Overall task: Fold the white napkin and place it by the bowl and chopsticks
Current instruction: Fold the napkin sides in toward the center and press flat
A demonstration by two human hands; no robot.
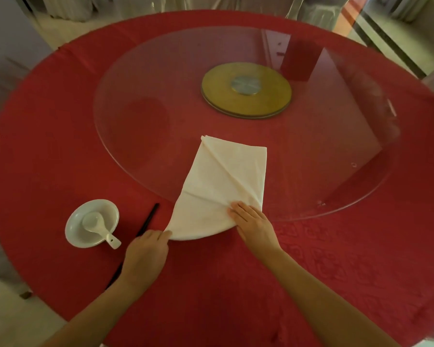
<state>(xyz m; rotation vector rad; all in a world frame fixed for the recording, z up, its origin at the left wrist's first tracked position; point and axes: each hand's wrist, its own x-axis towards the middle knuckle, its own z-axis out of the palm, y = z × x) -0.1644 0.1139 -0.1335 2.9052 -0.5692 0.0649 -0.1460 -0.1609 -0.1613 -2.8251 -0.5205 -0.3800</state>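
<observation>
The white napkin (218, 186) lies partly folded on the red tablecloth, its far half resting on the glass turntable. My left hand (145, 254) pinches the napkin's near left corner. My right hand (254, 225) presses flat, fingers together, on the napkin's near right part where the folds meet. To the left stands a white bowl (77, 232) with a white spoon (98, 227) in it. Black chopsticks (149, 219) lie between the bowl and the napkin, partly hidden under my left hand and forearm.
A round glass turntable (140, 78) on a gold hub (246, 90) covers the middle of the round table (48, 151). A red box (300, 58) stands beyond the hub. Covered chairs ring the far side.
</observation>
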